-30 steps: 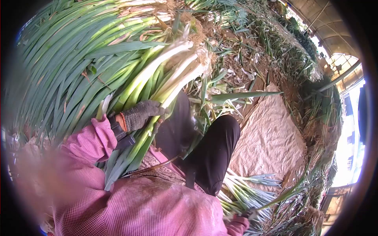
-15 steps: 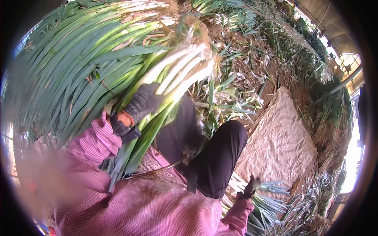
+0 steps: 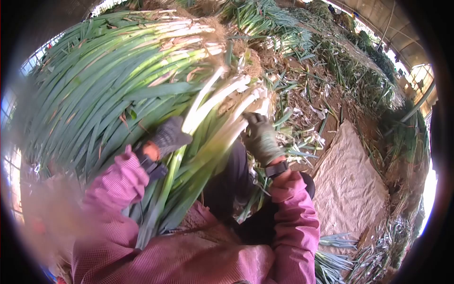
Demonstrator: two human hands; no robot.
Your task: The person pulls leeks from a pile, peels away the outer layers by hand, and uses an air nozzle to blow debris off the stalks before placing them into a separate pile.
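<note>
Long green onions with white stems (image 3: 208, 135) lie across my lap, their leaves running down toward my waist. My left hand (image 3: 171, 136), in a dark grey knit glove, is closed around part of this bunch at the lower stems. My right hand (image 3: 261, 137), in a lighter greyish-green glove, is at the bunch's right side, its fingers bent against the white stems near the root end. What those fingers hold, if anything, is hard to make out.
A large pile of green onions (image 3: 94, 90) fills the left. Peelings and leaf scraps (image 3: 302, 128) litter the ground ahead. At the right lies a beige cloth sheet (image 3: 352, 175), with more onions (image 3: 331, 265) below it.
My right hand has come up from the lower right to the white stems. The stems in my lap are more spread out, and my left hand is slightly lower.
</note>
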